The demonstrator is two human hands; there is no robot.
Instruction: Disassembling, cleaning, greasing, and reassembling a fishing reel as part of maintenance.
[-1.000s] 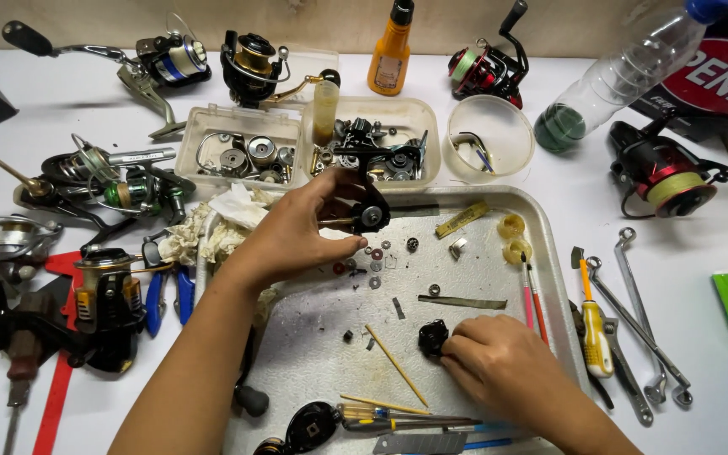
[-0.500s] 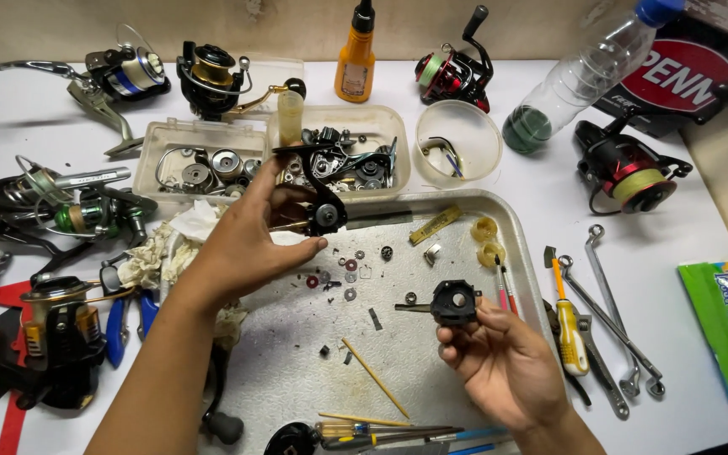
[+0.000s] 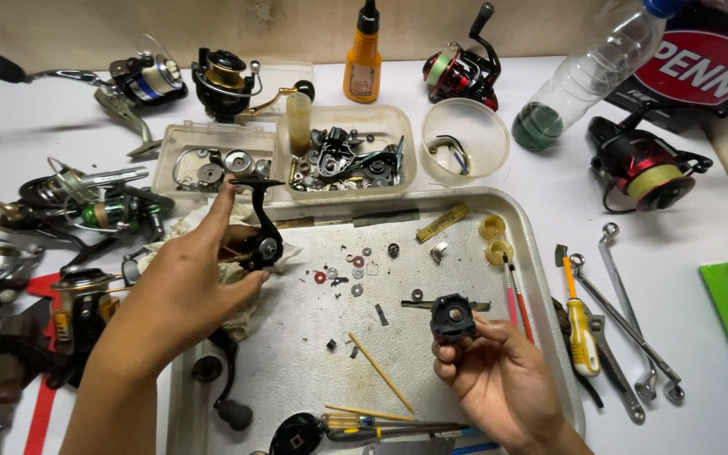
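Left hand [image 3: 183, 286]: reaching in from the left, fingers gripping a black reel body [image 3: 261, 244], index finger pointing up.
Right hand [image 3: 499, 375]: palm up, fingers pinching a black round part [image 3: 452, 318] above the metal tray [image 3: 297, 354].

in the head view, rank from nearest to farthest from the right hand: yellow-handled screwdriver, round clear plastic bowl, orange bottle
From the right hand:
1. Yellow-handled screwdriver, just right of the tray.
2. Round clear plastic bowl, beyond the tray's far edge.
3. Orange bottle, by the back wall.
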